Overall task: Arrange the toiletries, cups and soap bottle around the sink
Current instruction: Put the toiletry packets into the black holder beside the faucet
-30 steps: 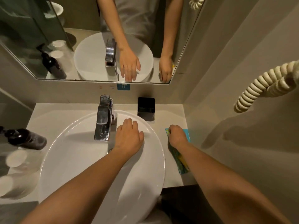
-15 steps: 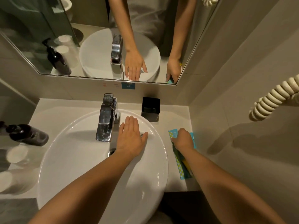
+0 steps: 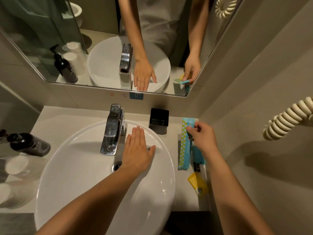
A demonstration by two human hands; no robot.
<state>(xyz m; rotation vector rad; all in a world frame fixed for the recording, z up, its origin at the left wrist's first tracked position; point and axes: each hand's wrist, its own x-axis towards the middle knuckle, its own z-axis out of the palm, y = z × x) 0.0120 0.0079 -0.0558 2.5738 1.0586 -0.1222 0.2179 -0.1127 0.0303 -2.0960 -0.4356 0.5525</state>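
Sink area seen from above. The left hand [image 3: 138, 150] lies flat and open, fingers together, on the inner back slope of the sink [image 3: 81, 167], just right of the tap [image 3: 112, 131] and over the drain [image 3: 116, 166]; it holds nothing. The right hand [image 3: 202, 139] pinches the top of a long blue sachet [image 3: 183, 145] between thumb and fingers, near the counter's [image 3: 64, 114] back right corner; whether the sachet's lower end rests on the counter cannot be told. A second blue packet [image 3: 197, 156] and a yellow one [image 3: 197, 183] lie along the right edge, partly under the forearm. A black square holder [image 3: 158, 120] stands at the back edge, between tap and sachet, and looks empty. The dark soap bottle [image 3: 29, 144] stands at the left edge, with clear cups [image 3: 16, 164] just in front of it. Probable step: carrying the sachet to the holder. Risks: a light pinch on slick film may let the sachet slip into the basin or off the narrow right strip; the forearm, passing over the other packets, may sweep them off the front edge; a long sachet dropped in at a slant may tip the holder.
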